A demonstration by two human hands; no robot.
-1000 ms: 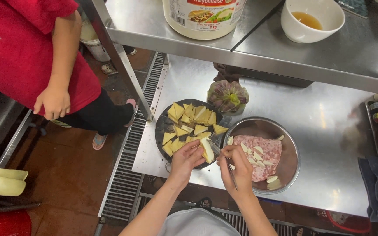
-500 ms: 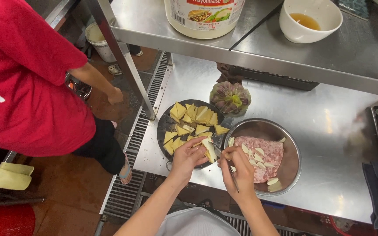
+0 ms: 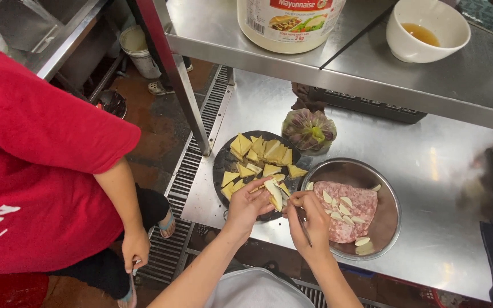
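My left hand [image 3: 245,210] pinches a yellow wrapper [image 3: 274,194] over the near edge of a dark round plate [image 3: 219,164]. The plate carries several folded yellow triangles [image 3: 263,153]. My right hand [image 3: 310,221] is right beside the left one, fingertips at the wrapper, with a thin dark utensil [image 3: 302,227] held in its fingers. Just right of my hands stands a metal bowl [image 3: 393,227] of pink minced meat [image 3: 344,221] with several pale slices on top.
A tied bag of greens [image 3: 310,131] lies behind the plate on the steel table [image 3: 446,171]. The upper shelf holds a big white jar [image 3: 289,25] and a white bowl of brown liquid [image 3: 426,28]. A person in a red shirt [image 3: 35,171] stands close on the left, over a floor grate [image 3: 184,182].
The person in red has stepped down and closer along the left side. My hands stay at the plate's near edge, still working the wrapper.
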